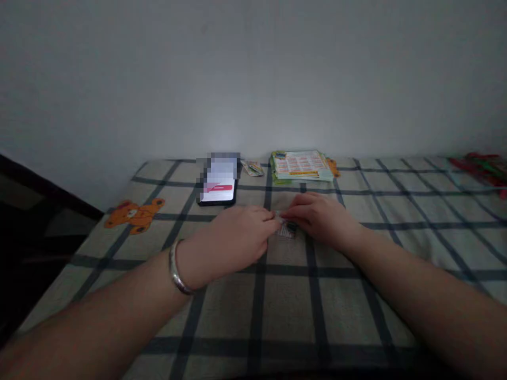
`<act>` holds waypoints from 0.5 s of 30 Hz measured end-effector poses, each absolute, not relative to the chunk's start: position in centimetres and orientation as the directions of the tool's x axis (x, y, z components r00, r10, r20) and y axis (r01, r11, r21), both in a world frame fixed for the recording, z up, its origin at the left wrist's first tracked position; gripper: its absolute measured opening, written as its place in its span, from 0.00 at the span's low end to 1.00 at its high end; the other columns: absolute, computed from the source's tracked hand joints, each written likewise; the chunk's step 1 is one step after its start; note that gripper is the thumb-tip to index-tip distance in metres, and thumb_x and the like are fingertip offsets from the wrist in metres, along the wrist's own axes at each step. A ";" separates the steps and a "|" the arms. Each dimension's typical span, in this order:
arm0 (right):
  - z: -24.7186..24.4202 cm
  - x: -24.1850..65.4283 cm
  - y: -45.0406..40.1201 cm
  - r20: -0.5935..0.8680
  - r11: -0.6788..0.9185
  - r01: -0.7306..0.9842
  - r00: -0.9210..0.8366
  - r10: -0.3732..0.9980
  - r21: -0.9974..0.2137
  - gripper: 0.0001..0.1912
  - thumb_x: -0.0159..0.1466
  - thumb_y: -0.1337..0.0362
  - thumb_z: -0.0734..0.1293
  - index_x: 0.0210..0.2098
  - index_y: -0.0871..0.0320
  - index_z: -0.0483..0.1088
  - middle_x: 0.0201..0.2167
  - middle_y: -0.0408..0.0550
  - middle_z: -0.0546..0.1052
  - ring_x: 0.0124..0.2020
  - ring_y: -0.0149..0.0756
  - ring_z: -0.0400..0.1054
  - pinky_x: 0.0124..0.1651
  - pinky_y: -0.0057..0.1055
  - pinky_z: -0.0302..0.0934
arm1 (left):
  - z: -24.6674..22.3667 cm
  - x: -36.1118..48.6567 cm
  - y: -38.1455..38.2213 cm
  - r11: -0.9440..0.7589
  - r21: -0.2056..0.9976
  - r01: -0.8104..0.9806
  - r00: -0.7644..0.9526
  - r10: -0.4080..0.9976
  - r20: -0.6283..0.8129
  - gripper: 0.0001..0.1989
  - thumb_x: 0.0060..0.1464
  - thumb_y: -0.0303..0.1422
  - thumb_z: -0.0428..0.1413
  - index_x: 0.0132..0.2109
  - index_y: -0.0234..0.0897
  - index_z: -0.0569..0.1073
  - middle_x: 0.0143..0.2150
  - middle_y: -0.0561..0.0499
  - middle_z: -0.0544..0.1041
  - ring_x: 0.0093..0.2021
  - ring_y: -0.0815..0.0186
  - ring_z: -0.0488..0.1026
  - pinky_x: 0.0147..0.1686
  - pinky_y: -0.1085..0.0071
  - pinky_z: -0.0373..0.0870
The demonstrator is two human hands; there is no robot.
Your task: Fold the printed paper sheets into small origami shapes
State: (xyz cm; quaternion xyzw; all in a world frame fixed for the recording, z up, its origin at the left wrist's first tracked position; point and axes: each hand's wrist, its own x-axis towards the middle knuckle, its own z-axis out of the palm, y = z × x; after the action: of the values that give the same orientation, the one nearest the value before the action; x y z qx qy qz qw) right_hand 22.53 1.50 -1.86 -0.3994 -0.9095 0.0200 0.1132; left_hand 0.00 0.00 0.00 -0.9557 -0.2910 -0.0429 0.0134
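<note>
Both hands meet near the middle of a checked cloth, at a small clear packet [287, 229] with dark and whitish parts showing. My left hand [241, 235], with a silver bangle at its wrist, pinches the packet's upper left edge. From the right, my right hand [322, 219] holds the upper edge with fingers pressed together. The packet's lower part shows between the hands, low over the cloth; its top is hidden by fingertips. What is inside is too small to tell.
A lit phone [217, 179] lies beyond my left hand. Beside it are a small printed packet [252, 168] and a stack of printed sheets [303, 164] near the wall. An orange bear figure [134, 215] is at the left, a red and green item [485, 169] far right.
</note>
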 end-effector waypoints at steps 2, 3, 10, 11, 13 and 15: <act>-2.0 22.5 1.6 0.198 0.680 0.725 -0.654 0.730 -0.109 0.13 0.65 0.70 0.64 0.45 0.54 0.78 0.39 0.49 0.78 0.41 0.40 0.72 0.44 0.35 0.66 | 0.1 0.1 0.1 -0.828 -0.004 0.561 0.824 0.558 0.096 0.14 0.59 0.26 0.52 0.51 0.38 0.76 0.50 0.46 0.77 0.51 0.58 0.75 0.52 0.58 0.73; -2.1 22.5 1.6 0.205 0.682 0.724 -0.655 0.727 -0.106 0.14 0.65 0.71 0.64 0.46 0.54 0.78 0.40 0.49 0.78 0.41 0.40 0.72 0.44 0.35 0.66 | 0.1 0.1 0.2 -0.826 -0.002 0.563 0.823 0.560 0.097 0.14 0.59 0.26 0.52 0.50 0.38 0.76 0.50 0.46 0.77 0.51 0.58 0.75 0.51 0.58 0.73; -2.6 22.9 1.7 0.255 0.703 0.690 -0.658 0.708 -0.174 0.15 0.65 0.72 0.63 0.48 0.56 0.77 0.45 0.48 0.78 0.46 0.41 0.72 0.49 0.38 0.66 | 0.6 0.0 0.7 -0.815 0.092 0.572 0.816 0.577 0.042 0.14 0.58 0.25 0.51 0.47 0.40 0.77 0.49 0.49 0.78 0.50 0.61 0.75 0.53 0.60 0.72; -2.6 22.9 1.7 0.254 0.699 0.692 -0.654 0.713 -0.183 0.16 0.65 0.72 0.63 0.48 0.55 0.76 0.45 0.48 0.78 0.46 0.40 0.71 0.49 0.37 0.66 | 0.7 0.0 0.7 -0.815 0.106 0.570 0.817 0.575 0.032 0.14 0.58 0.25 0.51 0.46 0.41 0.78 0.48 0.50 0.78 0.50 0.61 0.75 0.53 0.61 0.72; -2.7 22.8 1.7 0.244 0.688 0.699 -0.645 0.724 -0.194 0.16 0.65 0.73 0.63 0.48 0.55 0.77 0.46 0.48 0.77 0.46 0.39 0.71 0.49 0.36 0.66 | 0.7 0.0 0.7 -0.814 0.114 0.570 0.817 0.576 0.033 0.13 0.58 0.25 0.51 0.45 0.40 0.78 0.48 0.50 0.78 0.50 0.62 0.75 0.53 0.61 0.72; -2.7 22.8 1.7 0.232 0.673 0.713 -0.634 0.738 -0.196 0.17 0.65 0.73 0.62 0.48 0.54 0.77 0.45 0.48 0.77 0.45 0.39 0.71 0.49 0.36 0.65 | 0.6 0.1 0.7 -0.818 0.097 0.568 0.818 0.573 0.042 0.12 0.58 0.25 0.51 0.44 0.39 0.77 0.49 0.49 0.78 0.51 0.61 0.75 0.54 0.60 0.71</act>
State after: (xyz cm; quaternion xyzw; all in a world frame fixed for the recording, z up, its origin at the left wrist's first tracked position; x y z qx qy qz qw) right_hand 22.75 1.75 -2.66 -0.4018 -0.9027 0.0428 0.1476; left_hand 0.07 0.67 0.59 -0.9527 -0.2994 -0.0348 -0.0400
